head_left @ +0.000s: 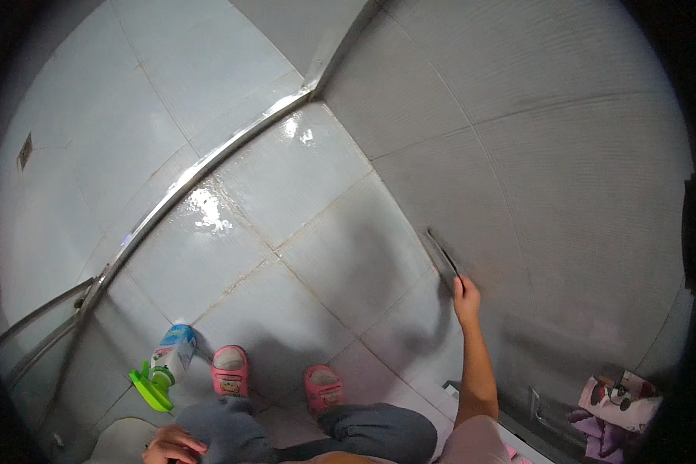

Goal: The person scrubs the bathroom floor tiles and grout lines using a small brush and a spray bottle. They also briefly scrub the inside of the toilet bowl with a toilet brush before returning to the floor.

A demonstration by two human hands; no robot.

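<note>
My right hand (466, 300) is closed round the end of a slim, dark long-handled brush (444, 254). The brush lies against the grey tiled wall (510, 209), low down by its seam with the floor; its bristles are hard to make out. At the lower left, my left hand (174, 446) rests beside my left knee with its fingers loosely bent, holding nothing that I can see. Nearest to that hand on the floor is a white and blue spray bottle (172, 352) with a bright green trigger head, lying tilted.
Wet pale floor tiles (325, 209) stretch in front of my pink slippers (230, 371). A curved metal track (209, 158) crosses the floor to the left, with a drain (25, 151) beyond it. Pink and purple cloths (615, 402) hang at the lower right by a dark cabinet (545, 414).
</note>
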